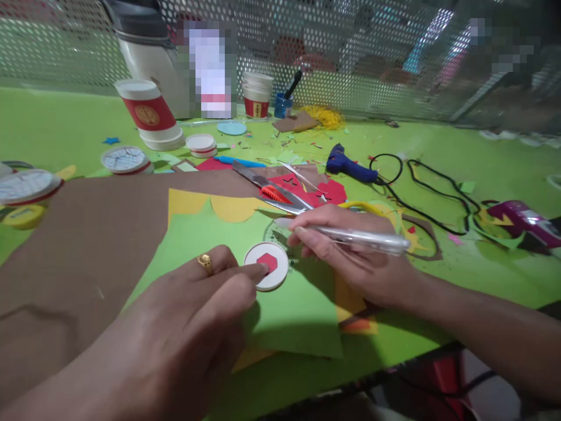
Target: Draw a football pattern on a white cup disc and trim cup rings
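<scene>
A small white disc (279, 279) bearing a red hexagon (274, 261) rests on a light green sheet (193, 257). The bent fingers of my left hand (205, 298) are closed, and its index fingertip presses on the hexagon, holding the disc down. My right hand (346, 245) is shut round a pale, shiny pen (363, 238), tilted just above the sheet beside the disc. Partly under the disc and right hand lies a clear template (274, 232) with markings. Yellow paper (193, 202) shows beneath the green sheet.
Behind the sheet lie scissors (249, 173) and red paper scraps (335, 190). A blue glue gun (350, 165) trails a black cord. Paper cups (146, 114), a pitcher (140, 58) and a blue jar (283, 106) stand at the back. Brown paper (83, 234) covers the left.
</scene>
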The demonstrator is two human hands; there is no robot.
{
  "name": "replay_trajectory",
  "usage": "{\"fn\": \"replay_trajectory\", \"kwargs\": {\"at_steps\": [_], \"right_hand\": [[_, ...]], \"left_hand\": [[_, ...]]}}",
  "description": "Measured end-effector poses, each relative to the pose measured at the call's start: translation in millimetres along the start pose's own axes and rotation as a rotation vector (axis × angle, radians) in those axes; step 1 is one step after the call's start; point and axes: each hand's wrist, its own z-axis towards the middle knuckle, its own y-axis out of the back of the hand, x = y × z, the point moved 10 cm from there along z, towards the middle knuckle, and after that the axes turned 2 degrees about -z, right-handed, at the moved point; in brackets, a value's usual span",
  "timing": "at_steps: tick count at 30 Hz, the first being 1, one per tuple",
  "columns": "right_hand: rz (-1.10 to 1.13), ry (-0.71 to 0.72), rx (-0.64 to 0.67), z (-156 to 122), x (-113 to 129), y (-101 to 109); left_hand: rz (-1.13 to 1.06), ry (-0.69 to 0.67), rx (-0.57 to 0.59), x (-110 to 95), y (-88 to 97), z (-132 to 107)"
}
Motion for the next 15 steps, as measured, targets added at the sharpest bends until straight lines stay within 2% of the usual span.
{"fn": "replay_trajectory", "kwargs": {"at_steps": [3,5,7,10,15], "right_hand": [[-0.051,0.032,-0.007,0,2,1],[-0.088,0.027,-0.014,0,2,1],[-0.105,0.02,-0.015,-1,0,1],[-0.087,0.011,-0.019,-1,-2,2],[-0.033,0.018,0.008,-2,1,1]], "left_hand": [[0.076,-0.105,-0.024,-11,2.1,4],[0.094,-0.121,-0.061,-13,7.7,10],[0.121,-0.114,-0.075,-13,11.4,16],[0.144,-0.095,-0.03,-10,9.8,22],[0.093,-0.002,0.012,2,8.0,24]]}}
